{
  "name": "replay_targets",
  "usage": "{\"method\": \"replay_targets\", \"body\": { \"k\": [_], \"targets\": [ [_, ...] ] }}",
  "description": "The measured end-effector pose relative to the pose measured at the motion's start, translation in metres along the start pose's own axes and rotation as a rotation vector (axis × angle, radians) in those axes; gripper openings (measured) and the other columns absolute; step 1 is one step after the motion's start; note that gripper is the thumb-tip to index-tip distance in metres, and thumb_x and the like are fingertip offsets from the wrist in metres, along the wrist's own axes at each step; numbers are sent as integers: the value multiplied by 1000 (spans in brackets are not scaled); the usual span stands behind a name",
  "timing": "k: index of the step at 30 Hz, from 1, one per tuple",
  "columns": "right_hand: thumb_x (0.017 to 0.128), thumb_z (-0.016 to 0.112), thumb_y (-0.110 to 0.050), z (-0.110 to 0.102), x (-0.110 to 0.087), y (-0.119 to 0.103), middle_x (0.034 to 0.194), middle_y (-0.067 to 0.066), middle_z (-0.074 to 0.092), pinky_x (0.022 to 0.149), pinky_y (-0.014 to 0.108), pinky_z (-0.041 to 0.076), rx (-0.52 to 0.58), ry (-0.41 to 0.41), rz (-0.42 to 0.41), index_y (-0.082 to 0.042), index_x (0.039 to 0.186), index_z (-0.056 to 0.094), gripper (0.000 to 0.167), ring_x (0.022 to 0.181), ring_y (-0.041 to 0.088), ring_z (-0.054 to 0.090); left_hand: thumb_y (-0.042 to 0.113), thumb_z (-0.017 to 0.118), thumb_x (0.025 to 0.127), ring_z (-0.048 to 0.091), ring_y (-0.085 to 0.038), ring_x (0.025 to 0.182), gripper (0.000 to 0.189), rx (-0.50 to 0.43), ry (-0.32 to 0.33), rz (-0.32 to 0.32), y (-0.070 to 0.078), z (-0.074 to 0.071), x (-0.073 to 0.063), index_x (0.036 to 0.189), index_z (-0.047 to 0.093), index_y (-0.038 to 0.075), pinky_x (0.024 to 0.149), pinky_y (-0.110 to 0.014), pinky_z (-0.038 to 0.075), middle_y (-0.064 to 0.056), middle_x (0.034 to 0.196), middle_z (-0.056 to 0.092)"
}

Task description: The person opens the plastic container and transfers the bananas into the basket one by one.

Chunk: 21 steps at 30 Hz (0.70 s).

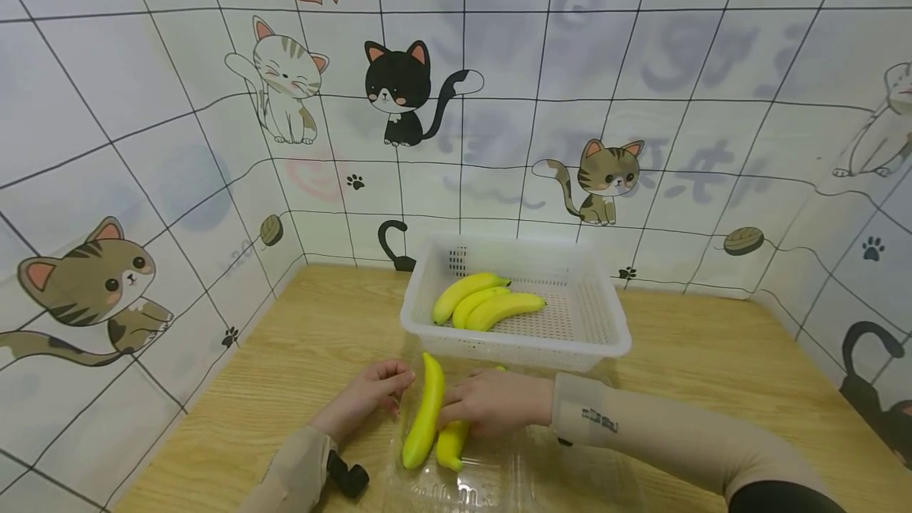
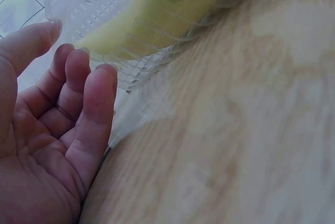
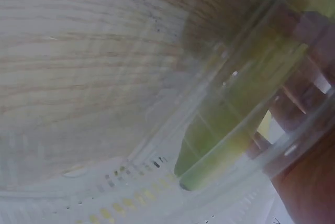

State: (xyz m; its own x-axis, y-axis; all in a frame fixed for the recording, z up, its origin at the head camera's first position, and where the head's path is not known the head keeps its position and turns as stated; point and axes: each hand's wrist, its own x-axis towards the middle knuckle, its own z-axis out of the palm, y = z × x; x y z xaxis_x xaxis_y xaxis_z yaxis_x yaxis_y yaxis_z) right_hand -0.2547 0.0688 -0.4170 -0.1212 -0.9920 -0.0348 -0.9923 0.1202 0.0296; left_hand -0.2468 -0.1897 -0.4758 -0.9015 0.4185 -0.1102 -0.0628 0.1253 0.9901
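Observation:
In the head view, a clear plastic container (image 1: 492, 489) lies open on the table. A yellow banana (image 1: 424, 418) lies along its left side, and a second banana (image 1: 451, 446) sits beside it, partly covered by my right hand (image 1: 492, 402). The right fingers reach down around that second banana, their tips close to the first one; through the clear wall, the right wrist view shows the fingers against a banana (image 3: 225, 119). My left hand (image 1: 366, 394) is at the container's left edge, thumb and bent fingertips at the plastic rim in the left wrist view.
Behind the container stands a white perforated basket (image 1: 513, 347) holding three bananas (image 1: 506, 309). The wood-grain table (image 1: 321, 315) meets walls printed with cartoon cats at the back and sides.

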Motion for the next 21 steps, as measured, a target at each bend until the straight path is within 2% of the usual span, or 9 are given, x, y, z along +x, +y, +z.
{"method": "replay_targets", "body": {
  "k": [9, 14, 21],
  "targets": [
    [80, 73, -10, 0, 0, 2, 123, -12, 60, 90, 28, 48, -13, 7, 4, -31, 127, 61, 53, 109, 5, 55, 26, 59, 98, 51, -14, 74, 31, -12, -3, 10, -1, 1, 0, 99, 54, -4, 59, -26, 51, -2, 81, 53],
    [80, 73, -11, -1, 0, 1, 122, -12, 60, 86, 26, 47, -30, 19, 2, -31, 128, 61, 53, 111, 5, 54, 25, 59, 98, 51, -13, 72, 26, -33, -10, 21, 0, 1, 0, 96, 54, -1, 59, -26, 51, -2, 81, 53],
    [80, 73, -10, -7, -1, 0, 122, -10, 60, 92, 25, 45, -25, 33, -2, -28, 128, 61, 52, 114, 6, 53, 26, 59, 98, 50, -15, 72, 24, -42, -4, 8, -1, 1, 0, 94, 55, 4, 60, -27, 50, -2, 82, 52]
  ]
}}
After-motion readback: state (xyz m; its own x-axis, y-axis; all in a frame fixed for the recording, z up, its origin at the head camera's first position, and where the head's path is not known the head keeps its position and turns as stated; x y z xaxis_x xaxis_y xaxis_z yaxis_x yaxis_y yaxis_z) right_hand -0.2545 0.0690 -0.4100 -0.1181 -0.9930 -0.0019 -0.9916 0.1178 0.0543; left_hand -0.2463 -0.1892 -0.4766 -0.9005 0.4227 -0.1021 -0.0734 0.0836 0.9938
